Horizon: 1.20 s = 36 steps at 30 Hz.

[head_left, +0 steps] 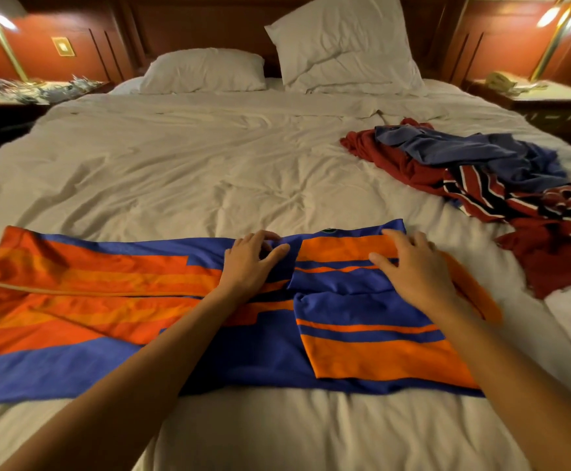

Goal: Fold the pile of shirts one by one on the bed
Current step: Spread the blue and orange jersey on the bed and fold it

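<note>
Shirts: one orange and blue shirt [107, 300] is spread out. A loose pile [481, 185] shows at least three more, a red shirt [382, 158], a blue shirt [464, 149] and a striped shirt [501, 198]. The exact count in the heap cannot be told.
Hands: two, set apart on the far edge of the orange and blue shirt.
Left hand [251, 258]: thumb and fingers curl round a bunched bit of blue fabric.
Right hand [413, 270]: fingers spread and lying flat on the orange band, slightly blurred.
Other counts: two pillows, one lying flat [206, 71] and one propped up [341, 42]; two lamps, upper left [0, 28] and upper right [560, 25].
Place: the orange and blue shirt lies flat on the bed [192, 158], across the lower half of the frame.
Edges and room: bare sheet runs along the shirt's near edge. A wide stretch of wrinkled sheet lies between its far edge and the pillows. The pile sits at right of centre, apart from the shirt's right end.
Axis: the long axis runs left to right, with panels folded over at the right end and the left end spread wide.
</note>
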Available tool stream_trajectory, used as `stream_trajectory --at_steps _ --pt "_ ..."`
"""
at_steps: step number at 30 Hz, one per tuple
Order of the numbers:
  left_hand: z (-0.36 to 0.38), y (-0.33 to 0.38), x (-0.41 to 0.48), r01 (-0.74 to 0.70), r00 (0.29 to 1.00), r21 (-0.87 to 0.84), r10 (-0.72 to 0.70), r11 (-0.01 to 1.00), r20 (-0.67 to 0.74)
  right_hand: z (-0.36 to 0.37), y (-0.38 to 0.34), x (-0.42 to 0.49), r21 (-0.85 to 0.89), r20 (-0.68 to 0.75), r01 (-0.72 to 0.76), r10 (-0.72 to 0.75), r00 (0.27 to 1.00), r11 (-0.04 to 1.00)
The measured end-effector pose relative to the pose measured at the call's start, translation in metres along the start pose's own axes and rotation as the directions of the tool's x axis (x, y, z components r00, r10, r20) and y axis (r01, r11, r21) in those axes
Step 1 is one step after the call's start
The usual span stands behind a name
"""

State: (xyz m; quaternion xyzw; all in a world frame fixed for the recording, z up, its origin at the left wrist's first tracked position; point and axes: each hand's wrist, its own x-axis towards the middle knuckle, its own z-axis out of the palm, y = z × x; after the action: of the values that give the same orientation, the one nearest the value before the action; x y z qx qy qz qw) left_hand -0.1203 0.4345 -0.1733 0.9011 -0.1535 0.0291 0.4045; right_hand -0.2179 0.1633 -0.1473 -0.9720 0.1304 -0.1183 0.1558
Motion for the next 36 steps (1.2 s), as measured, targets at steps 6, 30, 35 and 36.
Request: stream_trajectory --at_steps 6,30,35,36 --pt "0.009 0.037 -0.022 -0.004 0.98 -0.153 0.035 0.988 0.198 -0.002 0.013 -0.005 0.243 0.009 -0.115 0.116 0.993 0.963" --pt "0.007 0.012 -0.054 -0.198 0.893 0.451 -0.029 0.87 0.45 0.023 -0.037 -0.056 -0.172 0.385 0.126 -0.051 0.921 0.977" --pt "-0.043 -0.023 -0.067 -0.26 0.898 0.5 0.015 0.826 0.44 0.017 -0.033 -0.083 -0.139 0.399 0.187 -0.118 0.909 0.973" --pt "-0.055 -0.034 -0.072 -0.263 0.91 0.554 0.013 0.79 0.415 0.017 -0.03 -0.086 -0.132 0.398 0.181 -0.115 0.91 0.975"
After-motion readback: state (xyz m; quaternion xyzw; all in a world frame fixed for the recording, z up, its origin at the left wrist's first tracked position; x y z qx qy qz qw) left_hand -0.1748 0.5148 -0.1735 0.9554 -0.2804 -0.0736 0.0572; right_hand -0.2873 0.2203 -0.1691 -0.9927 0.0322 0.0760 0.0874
